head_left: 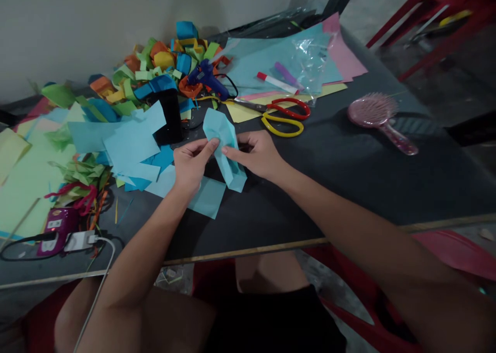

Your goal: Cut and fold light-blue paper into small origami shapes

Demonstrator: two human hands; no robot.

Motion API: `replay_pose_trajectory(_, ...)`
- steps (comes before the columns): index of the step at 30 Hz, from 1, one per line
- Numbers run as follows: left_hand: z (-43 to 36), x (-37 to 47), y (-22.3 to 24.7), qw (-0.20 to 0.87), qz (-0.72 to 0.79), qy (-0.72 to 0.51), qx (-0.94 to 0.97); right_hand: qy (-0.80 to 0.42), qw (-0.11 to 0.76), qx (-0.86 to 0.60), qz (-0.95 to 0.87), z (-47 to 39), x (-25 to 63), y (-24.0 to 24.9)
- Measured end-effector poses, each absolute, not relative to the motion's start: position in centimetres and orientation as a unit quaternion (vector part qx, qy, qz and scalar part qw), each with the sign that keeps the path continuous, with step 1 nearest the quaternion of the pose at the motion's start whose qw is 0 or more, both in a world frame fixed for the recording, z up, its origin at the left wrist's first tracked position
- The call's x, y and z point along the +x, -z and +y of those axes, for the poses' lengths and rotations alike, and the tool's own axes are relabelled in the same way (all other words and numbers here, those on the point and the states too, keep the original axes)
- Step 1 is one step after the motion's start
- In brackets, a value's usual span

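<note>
A folded light blue paper (pixel 232 173) is held between both hands over the dark table. My left hand (pixel 191 162) pinches its left edge with thumb and fingers. On the other side my right hand (pixel 259 154) grips it, thumb on the front and fingers behind. Below the hands lies a flat light blue sheet (pixel 209 197). Loose light blue pieces (pixel 132 141) are spread to the left, with a black object (pixel 169 116) standing beside them. Scissors with red and yellow handles (pixel 284 116) rest just beyond my right hand.
Colourful folded papers (pixel 155 66) and a blue glue gun (pixel 209 79) are at the back. Markers (pixel 277 82) lie on blue sheets (pixel 251 58). A pink hairbrush (pixel 374 112) lies right. A purple power strip (pixel 58 229) with cables sits left. The table's front edge (pixel 248 251) is near.
</note>
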State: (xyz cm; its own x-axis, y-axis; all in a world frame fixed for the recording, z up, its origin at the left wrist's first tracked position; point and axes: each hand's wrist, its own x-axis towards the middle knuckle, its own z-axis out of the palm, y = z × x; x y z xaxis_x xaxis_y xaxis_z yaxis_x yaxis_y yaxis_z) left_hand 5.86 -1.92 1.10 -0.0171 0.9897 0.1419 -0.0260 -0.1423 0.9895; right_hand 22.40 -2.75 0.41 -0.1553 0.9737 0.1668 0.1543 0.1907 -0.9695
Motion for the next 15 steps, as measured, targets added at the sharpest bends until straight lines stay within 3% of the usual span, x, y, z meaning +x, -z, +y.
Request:
replay_pose_trajectory(8, -1.61, 5.61, -0.22, 0.431, 0.462, -0.571, 0.525, -0.46, 0.387, -0.473, -0.644, -2.61, 22.57, -0.88)
replay_pose_trajectory(15, -1.59, 5.81, -0.24, 0.433, 0.46, -0.573, 0.523, -0.492, 0.389, -0.455, -0.632, -2.43, 22.59, -0.53)
